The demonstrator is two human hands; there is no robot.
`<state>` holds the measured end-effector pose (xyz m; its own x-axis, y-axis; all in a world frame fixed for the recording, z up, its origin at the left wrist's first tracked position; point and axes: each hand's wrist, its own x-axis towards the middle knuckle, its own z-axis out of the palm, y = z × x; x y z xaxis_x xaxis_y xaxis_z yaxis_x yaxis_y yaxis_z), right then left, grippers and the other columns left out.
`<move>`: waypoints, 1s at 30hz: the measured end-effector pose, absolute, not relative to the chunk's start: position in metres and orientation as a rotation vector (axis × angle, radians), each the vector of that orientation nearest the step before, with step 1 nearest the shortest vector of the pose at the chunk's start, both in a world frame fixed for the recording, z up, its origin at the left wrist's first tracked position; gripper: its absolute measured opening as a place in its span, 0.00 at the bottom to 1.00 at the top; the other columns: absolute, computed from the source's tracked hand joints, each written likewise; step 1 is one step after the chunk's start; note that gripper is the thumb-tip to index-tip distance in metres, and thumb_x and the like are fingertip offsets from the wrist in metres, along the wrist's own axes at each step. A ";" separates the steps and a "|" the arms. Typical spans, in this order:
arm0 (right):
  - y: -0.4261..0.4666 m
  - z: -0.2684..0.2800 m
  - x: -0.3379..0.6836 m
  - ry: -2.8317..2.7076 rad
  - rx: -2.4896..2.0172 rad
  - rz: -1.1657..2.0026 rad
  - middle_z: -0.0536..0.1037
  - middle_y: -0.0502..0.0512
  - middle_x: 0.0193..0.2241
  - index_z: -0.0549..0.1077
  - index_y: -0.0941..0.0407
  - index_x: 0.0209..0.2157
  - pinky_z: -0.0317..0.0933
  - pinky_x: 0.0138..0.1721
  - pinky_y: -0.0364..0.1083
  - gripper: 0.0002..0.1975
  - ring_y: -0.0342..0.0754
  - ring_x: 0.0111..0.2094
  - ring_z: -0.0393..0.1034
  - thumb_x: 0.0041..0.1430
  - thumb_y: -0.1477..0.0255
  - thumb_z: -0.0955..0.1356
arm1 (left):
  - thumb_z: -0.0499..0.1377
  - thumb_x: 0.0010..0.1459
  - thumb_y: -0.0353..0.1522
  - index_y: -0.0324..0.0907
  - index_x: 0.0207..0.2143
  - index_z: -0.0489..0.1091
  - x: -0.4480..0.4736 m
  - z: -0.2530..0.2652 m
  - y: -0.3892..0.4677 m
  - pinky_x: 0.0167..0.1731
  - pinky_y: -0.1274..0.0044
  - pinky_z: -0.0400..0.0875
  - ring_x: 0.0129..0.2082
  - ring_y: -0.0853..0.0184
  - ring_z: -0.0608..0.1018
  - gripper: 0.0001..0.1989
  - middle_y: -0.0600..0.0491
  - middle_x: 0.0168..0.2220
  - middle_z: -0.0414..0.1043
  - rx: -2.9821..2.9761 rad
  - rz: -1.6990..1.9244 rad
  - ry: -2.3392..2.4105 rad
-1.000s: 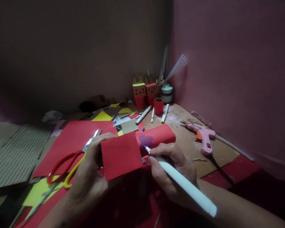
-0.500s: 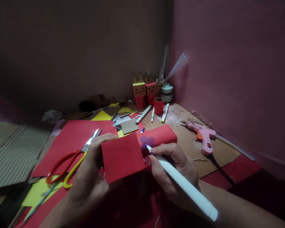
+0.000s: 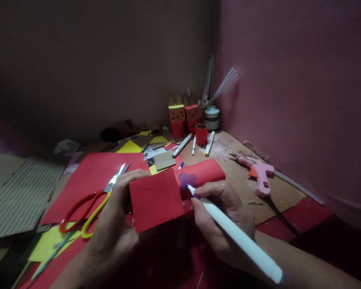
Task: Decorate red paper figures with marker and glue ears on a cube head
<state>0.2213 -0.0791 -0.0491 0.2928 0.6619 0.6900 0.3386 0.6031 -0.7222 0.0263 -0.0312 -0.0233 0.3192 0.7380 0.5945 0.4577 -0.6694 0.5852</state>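
Note:
My left hand (image 3: 117,216) grips a red paper-covered box (image 3: 157,200), which joins a red paper tube (image 3: 209,172) on its right. In my right hand (image 3: 225,212) is a white marker (image 3: 240,237), its tip touching the tube. A purple shape with rounded lobes (image 3: 186,180) marks the tube's side at that tip. Scissors (image 3: 104,196) with red and yellow handles lie just left of my left hand, on red paper (image 3: 84,180). The fingers under the box are hidden.
A pink glue gun (image 3: 260,172) rests on cardboard at the right. Two box-headed figures (image 3: 177,116), a short red tube (image 3: 201,134) and a lidded jar (image 3: 211,118) stand at the back. Several markers (image 3: 183,145) lie before them. Corrugated cardboard (image 3: 24,192) lies at left.
The marker tip has shifted slightly right and down along the purple shape, which looks more filled in. My left hand and the box have barely moved.

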 end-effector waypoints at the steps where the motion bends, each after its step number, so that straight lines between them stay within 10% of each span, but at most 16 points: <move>1: -0.081 -0.049 0.221 -1.287 -0.968 0.333 0.69 0.41 0.20 0.70 0.51 0.39 0.56 0.15 0.37 0.10 0.38 0.14 0.61 0.59 0.79 0.70 | 0.70 0.54 0.41 0.53 0.59 0.64 0.027 -0.024 -0.031 0.40 0.71 0.81 0.45 0.59 0.80 0.31 0.50 0.53 0.71 2.277 1.278 1.077; 30: -0.074 -0.026 0.241 -1.499 -0.904 -0.003 0.77 0.50 0.26 0.76 0.57 0.36 0.70 0.33 0.45 0.06 0.43 0.27 0.71 0.60 0.81 0.71 | 0.68 0.57 0.39 0.45 0.59 0.63 0.022 -0.018 -0.023 0.35 0.75 0.84 0.47 0.58 0.79 0.30 0.45 0.50 0.69 2.578 1.299 0.869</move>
